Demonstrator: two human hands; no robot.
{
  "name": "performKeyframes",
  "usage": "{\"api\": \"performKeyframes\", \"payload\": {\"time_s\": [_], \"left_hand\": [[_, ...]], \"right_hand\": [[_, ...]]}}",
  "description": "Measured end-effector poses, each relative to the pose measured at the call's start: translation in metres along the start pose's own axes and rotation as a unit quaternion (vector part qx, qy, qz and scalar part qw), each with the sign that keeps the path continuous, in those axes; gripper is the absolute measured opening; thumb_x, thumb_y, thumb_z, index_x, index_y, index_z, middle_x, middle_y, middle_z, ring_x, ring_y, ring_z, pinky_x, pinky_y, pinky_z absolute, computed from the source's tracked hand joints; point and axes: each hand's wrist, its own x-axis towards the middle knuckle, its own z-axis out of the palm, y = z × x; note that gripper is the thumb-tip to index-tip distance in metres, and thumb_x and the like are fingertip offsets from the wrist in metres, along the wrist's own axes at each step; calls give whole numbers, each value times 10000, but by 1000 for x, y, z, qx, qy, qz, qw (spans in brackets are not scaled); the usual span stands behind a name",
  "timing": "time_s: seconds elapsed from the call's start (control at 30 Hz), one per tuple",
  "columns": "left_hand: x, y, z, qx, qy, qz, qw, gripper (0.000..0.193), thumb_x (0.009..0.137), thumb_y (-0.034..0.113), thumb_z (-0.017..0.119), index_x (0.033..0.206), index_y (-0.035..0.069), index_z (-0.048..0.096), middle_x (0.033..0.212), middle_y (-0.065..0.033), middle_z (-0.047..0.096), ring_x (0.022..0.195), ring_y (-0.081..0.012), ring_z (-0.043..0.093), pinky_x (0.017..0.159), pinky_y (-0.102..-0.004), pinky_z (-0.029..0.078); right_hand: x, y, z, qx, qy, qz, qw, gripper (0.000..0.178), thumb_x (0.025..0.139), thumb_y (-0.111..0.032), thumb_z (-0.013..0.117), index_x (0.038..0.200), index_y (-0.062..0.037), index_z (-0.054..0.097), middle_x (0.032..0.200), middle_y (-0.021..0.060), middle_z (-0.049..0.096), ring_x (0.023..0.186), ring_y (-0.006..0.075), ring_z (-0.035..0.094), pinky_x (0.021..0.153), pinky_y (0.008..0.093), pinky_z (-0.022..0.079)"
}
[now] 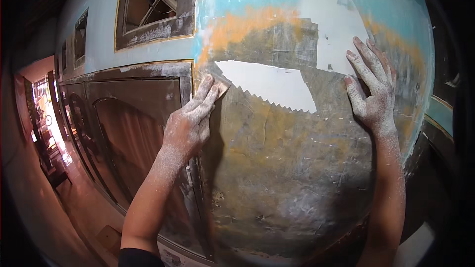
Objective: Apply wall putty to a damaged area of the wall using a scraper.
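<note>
My left hand [185,126], dusted with white powder, grips a small flat tan piece with a dark edge, perhaps a scraper [222,88]. Its edge meets the left end of a white sheet piece [272,83] on the wall. That piece has a zigzag lower edge and looks like paper. Also powdery, my right hand [373,86] lies with spread fingers against the wall. Its fingertips touch a second, taller white sheet piece [329,29] that reaches up into the blue paint. Both pieces lie on the stained wall [287,163], which is brown and grey.
To the left stand dark wooden door panels [136,118] in a worn frame. Above them, a small framed opening [156,0] holds crossed bars. A bright doorway [49,113] lies far left, beyond a reddish floor [86,202]. A pale sheet [415,247] shows at lower right.
</note>
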Motion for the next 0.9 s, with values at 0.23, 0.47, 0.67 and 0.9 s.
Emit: {"api": "performKeyframes", "payload": {"time_s": [0.23, 0.47, 0.67, 0.9], "left_hand": [[3, 2, 0, 16, 3, -8, 1000, 499, 918, -94, 587, 1401, 27, 623, 1543, -189, 508, 1369, -349, 551, 1076, -378, 506], [8, 4, -2, 30, 5, -5, 1000, 494, 924, -87, 583, 1402, 32, 626, 1535, -189, 515, 1377, -339, 545, 1087, -380, 499], [13, -11, -5, -1, 3, 22, 1000, 484, 919, -92, 585, 1384, 32, 642, 1524, -197, 528, 1378, -348, 545, 1087, -366, 494], [18, -27, -14, 41, 0, 75, 996, 557, 895, -31, 573, 1416, 159, 625, 1542, -67, 529, 1247, -341, 627, 967, -406, 570]], "right_hand": [[1, 0, 0, 10, 1, 0, 1000, 476, 878, -194, 731, 1352, -180, 692, 1560, 17, 539, 1489, 267, 430, 1242, 527, 255], [2, -3, 0, -3, 0, 4, 1000, 476, 874, -190, 732, 1348, -183, 694, 1558, 17, 541, 1482, 270, 436, 1240, 527, 259], [2, -4, -1, 4, -2, 8, 1000, 470, 870, -193, 732, 1339, -188, 700, 1554, 17, 544, 1478, 268, 440, 1241, 525, 259], [4, -5, -2, 7, 6, 6, 1000, 478, 861, -203, 741, 1337, -190, 700, 1553, 18, 545, 1475, 267, 444, 1242, 526, 261]]}}
